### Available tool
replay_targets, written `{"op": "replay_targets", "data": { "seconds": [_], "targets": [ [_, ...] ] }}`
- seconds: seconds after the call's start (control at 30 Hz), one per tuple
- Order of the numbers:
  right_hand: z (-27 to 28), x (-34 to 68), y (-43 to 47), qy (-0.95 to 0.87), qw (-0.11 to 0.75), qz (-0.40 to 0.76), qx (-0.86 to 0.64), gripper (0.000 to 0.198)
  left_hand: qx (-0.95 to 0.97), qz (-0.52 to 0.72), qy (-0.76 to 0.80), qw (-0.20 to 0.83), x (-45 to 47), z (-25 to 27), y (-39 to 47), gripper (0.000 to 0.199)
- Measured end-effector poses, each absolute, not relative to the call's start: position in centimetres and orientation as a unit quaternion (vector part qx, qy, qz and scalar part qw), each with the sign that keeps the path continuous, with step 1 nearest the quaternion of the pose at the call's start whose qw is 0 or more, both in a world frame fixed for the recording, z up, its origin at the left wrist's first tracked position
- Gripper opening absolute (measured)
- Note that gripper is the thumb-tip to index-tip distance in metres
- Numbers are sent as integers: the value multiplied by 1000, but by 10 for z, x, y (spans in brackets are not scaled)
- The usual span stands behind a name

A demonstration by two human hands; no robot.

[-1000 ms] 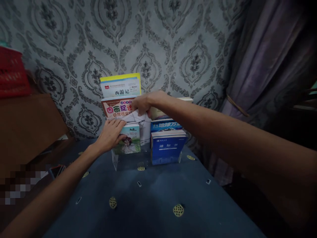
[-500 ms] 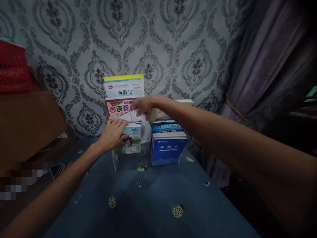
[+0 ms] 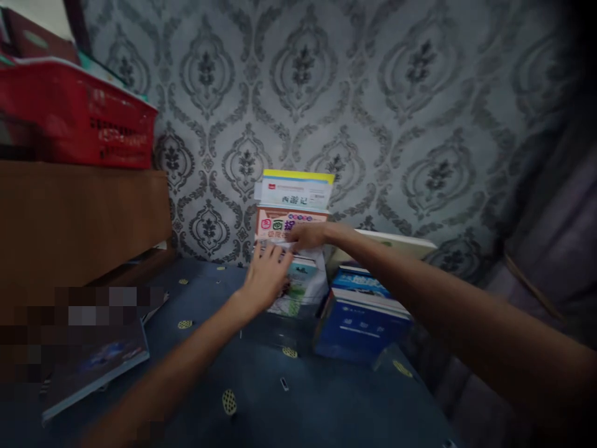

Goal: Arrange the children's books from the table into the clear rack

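My right hand (image 3: 308, 235) is closed, its fingers and thumb pinching the upper edge of a white booklet (image 3: 318, 274) in the left stack. My left hand (image 3: 267, 275) lies over the left side of a small green-and-blue book (image 3: 302, 292), fingers stretched out and slightly apart; its thumb is blurred. Behind both hands stand a brown-and-pink picture book (image 3: 270, 225) and a taller white book with a yellow top edge (image 3: 293, 188). A clear stand seems to hold the stack, mostly hidden.
To the right lean a dark blue booklet (image 3: 359, 330), a lighter blue book (image 3: 361, 281) and a cream book (image 3: 396, 244). At left, a red basket (image 3: 93, 118) sits on a brown box (image 3: 84, 211). A dark book (image 3: 102, 367) lies below it on the blue cloth (image 3: 326, 404).
The view has swung left, so the books appear farther right and lower, and more of the basket shows. Both hands stay at the left stack; the left fingers look straighter.
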State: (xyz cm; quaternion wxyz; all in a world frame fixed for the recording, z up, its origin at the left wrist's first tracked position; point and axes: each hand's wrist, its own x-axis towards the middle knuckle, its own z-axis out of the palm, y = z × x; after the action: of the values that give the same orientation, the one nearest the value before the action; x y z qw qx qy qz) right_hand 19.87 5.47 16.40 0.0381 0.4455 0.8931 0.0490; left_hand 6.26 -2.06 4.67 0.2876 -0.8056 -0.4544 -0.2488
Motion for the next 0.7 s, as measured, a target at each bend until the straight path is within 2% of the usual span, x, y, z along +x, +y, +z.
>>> {"op": "replay_targets", "data": {
  "seconds": [0.13, 0.3, 0.47, 0.5, 0.7],
  "targets": [
    [155, 189, 67, 908, 67, 28, 412, 14, -781, -297, -469, 286, 71, 39, -24, 41],
    [149, 190, 69, 935, 44, -41, 348, 25, -760, -302, -496, 290, 80, 33, -32, 37],
    [157, 204, 66, 898, -128, -190, 377, 48, -744, -339, -492, 298, 84, 24, -31, 39],
    [157, 204, 66, 883, -141, -218, 390, 50, -741, -343, -493, 300, 84, 23, -30, 37],
    [138, 194, 64, 879, -103, -259, 387, 53, -733, -361, -487, 310, 78, 18, -30, 34]
  ]
}}
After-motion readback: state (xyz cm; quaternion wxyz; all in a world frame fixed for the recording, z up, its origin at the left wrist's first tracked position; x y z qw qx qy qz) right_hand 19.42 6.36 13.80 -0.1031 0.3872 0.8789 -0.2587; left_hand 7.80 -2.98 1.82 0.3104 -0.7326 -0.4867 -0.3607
